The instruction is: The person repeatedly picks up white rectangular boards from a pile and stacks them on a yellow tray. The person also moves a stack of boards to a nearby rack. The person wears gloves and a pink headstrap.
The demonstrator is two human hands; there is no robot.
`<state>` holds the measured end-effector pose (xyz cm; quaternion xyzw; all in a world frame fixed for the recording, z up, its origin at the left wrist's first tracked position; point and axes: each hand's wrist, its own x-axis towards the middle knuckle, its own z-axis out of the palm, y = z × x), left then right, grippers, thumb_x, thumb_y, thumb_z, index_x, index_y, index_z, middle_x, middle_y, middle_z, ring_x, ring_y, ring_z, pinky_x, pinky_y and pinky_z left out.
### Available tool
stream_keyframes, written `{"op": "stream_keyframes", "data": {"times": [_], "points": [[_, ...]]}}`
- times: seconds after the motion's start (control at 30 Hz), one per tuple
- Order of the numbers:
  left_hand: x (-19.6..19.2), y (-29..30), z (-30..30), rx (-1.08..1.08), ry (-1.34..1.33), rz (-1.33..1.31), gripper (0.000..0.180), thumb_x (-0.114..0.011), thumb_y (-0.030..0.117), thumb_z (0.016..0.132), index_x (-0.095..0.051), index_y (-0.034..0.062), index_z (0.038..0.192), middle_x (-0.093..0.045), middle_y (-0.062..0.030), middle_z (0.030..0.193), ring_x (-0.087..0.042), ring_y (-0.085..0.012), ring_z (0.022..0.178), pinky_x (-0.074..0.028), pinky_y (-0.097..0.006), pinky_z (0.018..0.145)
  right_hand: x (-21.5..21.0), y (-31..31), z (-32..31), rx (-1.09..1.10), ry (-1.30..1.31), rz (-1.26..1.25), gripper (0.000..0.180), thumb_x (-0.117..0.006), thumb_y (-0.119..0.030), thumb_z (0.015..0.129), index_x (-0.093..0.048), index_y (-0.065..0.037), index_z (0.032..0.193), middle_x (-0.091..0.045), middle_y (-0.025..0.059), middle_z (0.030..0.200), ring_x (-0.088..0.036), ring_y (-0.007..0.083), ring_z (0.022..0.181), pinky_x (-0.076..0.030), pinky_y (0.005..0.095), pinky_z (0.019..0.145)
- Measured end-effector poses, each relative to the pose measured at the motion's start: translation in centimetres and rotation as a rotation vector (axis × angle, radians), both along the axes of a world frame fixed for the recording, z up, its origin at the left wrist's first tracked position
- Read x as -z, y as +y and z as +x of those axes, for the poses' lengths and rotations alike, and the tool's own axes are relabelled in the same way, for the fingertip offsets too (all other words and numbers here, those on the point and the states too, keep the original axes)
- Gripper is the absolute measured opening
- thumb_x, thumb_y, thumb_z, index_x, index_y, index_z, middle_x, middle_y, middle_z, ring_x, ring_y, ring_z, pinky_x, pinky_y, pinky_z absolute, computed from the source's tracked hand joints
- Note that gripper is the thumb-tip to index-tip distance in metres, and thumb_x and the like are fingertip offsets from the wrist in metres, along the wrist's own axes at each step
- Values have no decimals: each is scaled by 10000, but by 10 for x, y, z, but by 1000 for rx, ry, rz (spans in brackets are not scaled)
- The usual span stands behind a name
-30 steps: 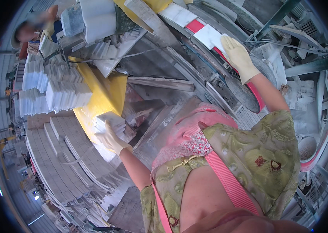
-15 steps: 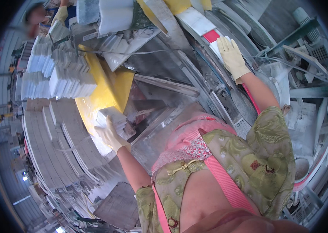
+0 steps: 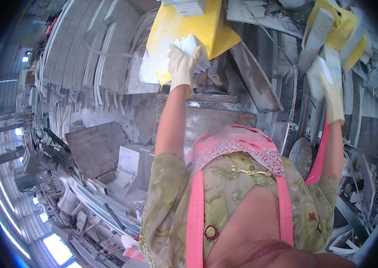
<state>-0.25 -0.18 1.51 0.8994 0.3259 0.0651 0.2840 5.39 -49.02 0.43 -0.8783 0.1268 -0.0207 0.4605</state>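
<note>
My left hand (image 3: pixel 182 67), in a pale yellow glove, grips a small stack of white tiles (image 3: pixel 193 49) over a yellow board (image 3: pixel 175 31). My right hand (image 3: pixel 332 96), gloved the same way, holds a white tile piece (image 3: pixel 316 71) at the right, beside dusty grey machine parts. Another stack of white tiles (image 3: pixel 189 6) rests at the top edge of the yellow board.
Tall stacks of white tiles (image 3: pixel 90 49) fill the upper left. A dusty grey metal machine frame (image 3: pixel 251 76) runs through the middle. A wooden board (image 3: pixel 95 149) lies at the left. A yellow container (image 3: pixel 345 27) sits at the top right among tile pieces.
The view has swung round, so the tile stacks moved to the upper left. My left hand still grips the white tiles over the yellow board; my right hand now holds a white piece.
</note>
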Motion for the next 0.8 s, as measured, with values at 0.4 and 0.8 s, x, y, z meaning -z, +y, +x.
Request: {"op": "stream_keyframes", "data": {"times": [0.4, 0.8], "points": [[-4, 0, -3, 8, -52, -64, 1087, -793, 562, 779, -315, -82, 1514, -504, -350, 1411, -559, -475, 1265, -493, -462, 1036, 58, 368, 13, -472, -178, 440, 424, -726, -382, 891, -697, -80, 1187, -737, 127, 1001, -706, 264, 932, -530, 385, 837], [-13, 26, 16, 223, 169, -213, 1032, -756, 718, 743, -507, -79, 1350, -626, -267, 1304, -615, -368, 1231, -504, -415, 1023, 70, 363, -6, -881, -76, 562, 1106, -861, -400, 779, -198, -50, 1591, -449, 185, 1474, -509, 274, 1330, -445, 354, 1092]]}}
